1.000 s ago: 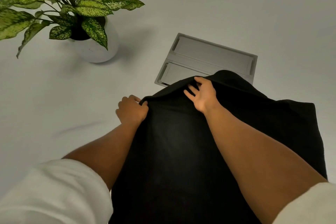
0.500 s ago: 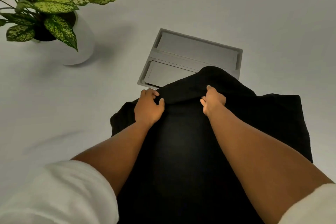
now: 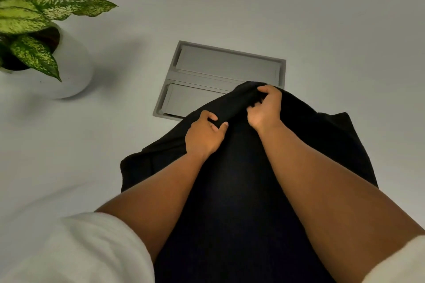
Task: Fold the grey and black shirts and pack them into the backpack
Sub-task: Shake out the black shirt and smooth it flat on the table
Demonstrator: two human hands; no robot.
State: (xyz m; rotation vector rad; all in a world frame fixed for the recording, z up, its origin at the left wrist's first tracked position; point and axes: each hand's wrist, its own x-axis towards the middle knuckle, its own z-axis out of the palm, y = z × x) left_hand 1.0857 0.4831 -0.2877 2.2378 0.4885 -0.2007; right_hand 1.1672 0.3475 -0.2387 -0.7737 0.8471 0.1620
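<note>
on the pale counter (image 3: 253,7), the black shirt (image 3: 230,190) lies spread from the near edge of the view up toward the middle, its far edge bunched and lifted over the near corner of a recessed grey metal panel (image 3: 220,73) with two flat flaps. broad bare counter runs open on the right of the shirt, behind the panel and on the left between the shirt and a potted plant (image 3: 34,20); the plant stands well apart from the cloth at the far left, in a rounded white pot (image 3: 73,71), its leaves speckled green and cream. a dark strip shows past the counter's far edge at the top right.

the shirt is matte, soft and dark, with a sleeve-like fold sticking out on its left side and a squarer corner on the right. the counter surface is smooth and plain.

the left hand (image 3: 203,136) has its fingers curled, the grip pinching a ridge of the shirt's raised edge between thumb and fingers. the right hand (image 3: 266,108) is just beside it, slightly farther away, fingers curled over the same bunched edge and gripping it. both forearms are bare, with white sleeves (image 3: 76,250) pushed up near the bottom of the view.
</note>
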